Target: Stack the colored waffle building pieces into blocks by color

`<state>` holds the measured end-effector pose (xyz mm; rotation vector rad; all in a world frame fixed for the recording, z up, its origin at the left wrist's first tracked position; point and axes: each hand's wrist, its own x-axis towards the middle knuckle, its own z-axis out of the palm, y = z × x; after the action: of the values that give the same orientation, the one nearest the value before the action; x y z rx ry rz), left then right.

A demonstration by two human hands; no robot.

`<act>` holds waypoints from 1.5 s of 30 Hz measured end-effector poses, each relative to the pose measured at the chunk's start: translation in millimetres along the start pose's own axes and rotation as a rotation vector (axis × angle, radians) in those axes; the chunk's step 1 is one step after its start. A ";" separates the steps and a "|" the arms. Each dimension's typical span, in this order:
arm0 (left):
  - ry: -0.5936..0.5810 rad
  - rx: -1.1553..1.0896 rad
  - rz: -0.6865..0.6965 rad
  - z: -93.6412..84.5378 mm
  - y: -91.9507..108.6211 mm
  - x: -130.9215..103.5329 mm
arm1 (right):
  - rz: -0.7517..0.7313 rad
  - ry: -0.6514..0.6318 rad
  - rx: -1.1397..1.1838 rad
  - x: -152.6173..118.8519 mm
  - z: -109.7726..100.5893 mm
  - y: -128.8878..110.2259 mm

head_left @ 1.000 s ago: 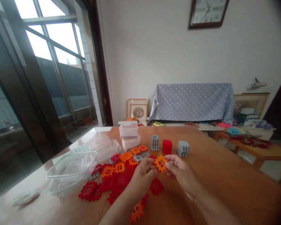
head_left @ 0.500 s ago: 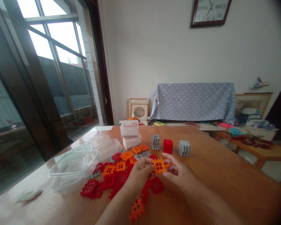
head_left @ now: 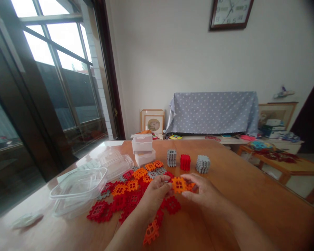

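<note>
Orange toothed square pieces (head_left: 179, 185) are held between my two hands above the table. My left hand (head_left: 158, 191) pinches their left edge. The fingers of my right hand (head_left: 201, 190) close round their right side, where a second orange part shows. Below and left of my hands lies a spread of loose red pieces (head_left: 98, 210), orange pieces (head_left: 119, 189) and grey pieces (head_left: 103, 194). Behind my hands stand a grey stack (head_left: 171, 158), a red stack (head_left: 185, 162) and another grey stack (head_left: 203, 164).
Clear plastic containers (head_left: 78, 184) sit on the left of the wooden table (head_left: 238, 195), with a crumpled pale item (head_left: 27, 220) nearby. Two small white boxes (head_left: 142, 143) are stacked behind the pieces. A wooden stool (head_left: 290, 165) stands at the right.
My right hand has closed in on the orange pieces, and more of the second orange part shows beside its fingers. The view has shifted slightly.
</note>
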<state>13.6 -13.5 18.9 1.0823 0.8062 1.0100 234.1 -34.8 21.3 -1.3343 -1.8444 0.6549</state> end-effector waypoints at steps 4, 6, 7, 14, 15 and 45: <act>0.061 0.042 0.006 -6.5 1.5 3.9 | 0.071 0.120 -0.026 4.8 -23.5 26.4; 0.075 0.058 0.016 -10.0 1.2 6.6 | 0.097 0.125 -0.044 6.3 -32.9 41.9; 0.076 0.059 0.020 -11.5 0.7 8.0 | 0.105 0.118 -0.048 6.8 -35.5 49.7; 0.096 0.105 0.038 -16.8 -5.3 15.5 | 0.144 0.034 -0.080 8.5 -28.1 87.7; 0.097 0.116 0.043 -17.1 -5.8 15.8 | 0.143 0.026 -0.079 8.7 -27.1 89.3; 0.104 0.199 0.053 -20.9 -10.9 18.2 | 0.163 -0.057 -0.039 4.1 -29.7 83.4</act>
<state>3.8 8.7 1.6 1.2342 0.9825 1.0536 304.1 -4.6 -23.8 -1.5173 -1.8148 0.7512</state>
